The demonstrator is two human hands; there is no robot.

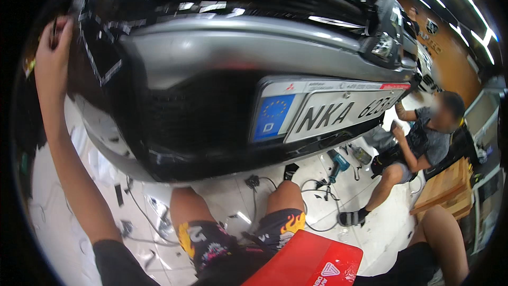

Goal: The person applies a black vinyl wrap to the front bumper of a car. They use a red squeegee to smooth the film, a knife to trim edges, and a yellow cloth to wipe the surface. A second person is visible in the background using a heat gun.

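Note:
My left hand [57, 34] is raised at the far left, beside the corner of a car's bumper [185, 47]. Its fingers are curled closed around a small dark thing that I cannot make out. Glossy black film with cut, pale-edged borders [100, 55] lies on the bumper near this hand. The bumper is silver above and dark below, and bears a framed number plate [338, 114]. My right hand is not in view. A red flat-sided thing with a white triangular mark [312, 259] fills the lower middle, close to my body.
My knees [193, 204] are under the bumper. Cables [307, 222] and dark scraps lie on the white floor. A teal power tool [337, 164] and a spray bottle [361, 154] stand near a seated co-worker [423, 137] at right. A wooden box [444, 188] is nearby.

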